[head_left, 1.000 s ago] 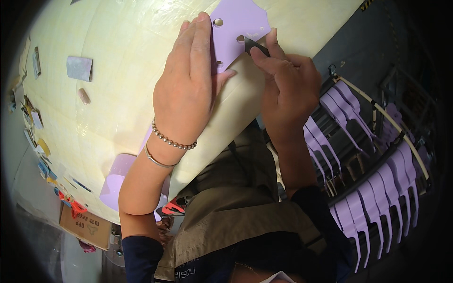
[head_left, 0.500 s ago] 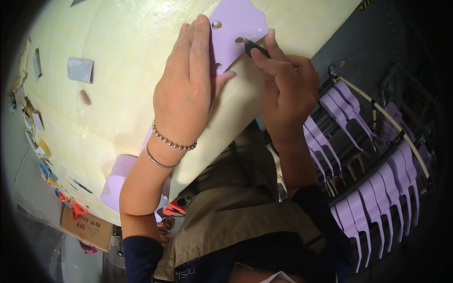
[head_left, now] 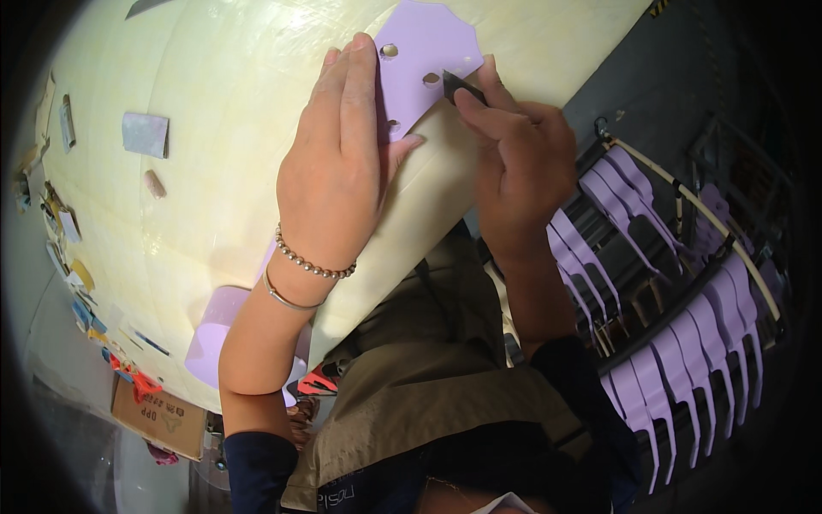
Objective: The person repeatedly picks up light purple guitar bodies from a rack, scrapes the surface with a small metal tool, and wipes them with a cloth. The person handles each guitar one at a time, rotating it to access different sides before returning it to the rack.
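A flat lilac panel [head_left: 425, 47] with several holes and an angled end lies at the table's edge. My left hand [head_left: 330, 163] holds it by its left side, fingers straight along the edge and thumb around the near corner. In a pinch, my right hand [head_left: 524, 163] grips a small dark pointed blade [head_left: 458, 87]. Its tip meets the panel's right edge beside the middle hole; whether it cuts or scrapes I cannot tell. A curved lilac piece [head_left: 210, 343] shows beyond my left forearm, which hides whether it joins the panel.
The pale yellow table [head_left: 223, 197] bears a folded grey abrasive sheet [head_left: 145, 134] and a small pinkish lump [head_left: 155, 183]. Scraps and tools line its left rim. A cardboard box [head_left: 158, 415] stands below left. At right, a rack [head_left: 719, 224] carries several lilac parts.
The panel has shifted slightly left and nearer me with my left hand. The blade's tip now sits a little right of the middle hole instead of at its rim.
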Tool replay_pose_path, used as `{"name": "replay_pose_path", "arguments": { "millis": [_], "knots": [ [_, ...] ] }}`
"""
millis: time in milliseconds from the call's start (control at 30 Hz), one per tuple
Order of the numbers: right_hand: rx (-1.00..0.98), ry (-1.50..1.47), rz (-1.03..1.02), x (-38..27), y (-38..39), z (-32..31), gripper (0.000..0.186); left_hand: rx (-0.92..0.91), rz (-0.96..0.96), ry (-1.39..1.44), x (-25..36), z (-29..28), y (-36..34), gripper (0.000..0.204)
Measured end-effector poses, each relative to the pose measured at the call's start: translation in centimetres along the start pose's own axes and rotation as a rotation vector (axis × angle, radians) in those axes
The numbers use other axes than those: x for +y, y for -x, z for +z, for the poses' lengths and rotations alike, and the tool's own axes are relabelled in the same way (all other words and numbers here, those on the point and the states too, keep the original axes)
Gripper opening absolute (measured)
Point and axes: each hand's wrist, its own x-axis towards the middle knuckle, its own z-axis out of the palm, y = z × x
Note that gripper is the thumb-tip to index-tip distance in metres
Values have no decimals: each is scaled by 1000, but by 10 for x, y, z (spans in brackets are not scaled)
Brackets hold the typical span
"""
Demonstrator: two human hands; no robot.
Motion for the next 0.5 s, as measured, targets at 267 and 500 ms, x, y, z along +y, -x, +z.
{"name": "replay_pose_path", "arguments": {
  "millis": [267,500],
  "knots": [
    [25,21,-4,0,1,-1,13,12,14,-12,0,1,1,76],
    [12,52,-48,-4,-8,-1,21,-35,-34,14,4,-2,0,75]
  ]
}}
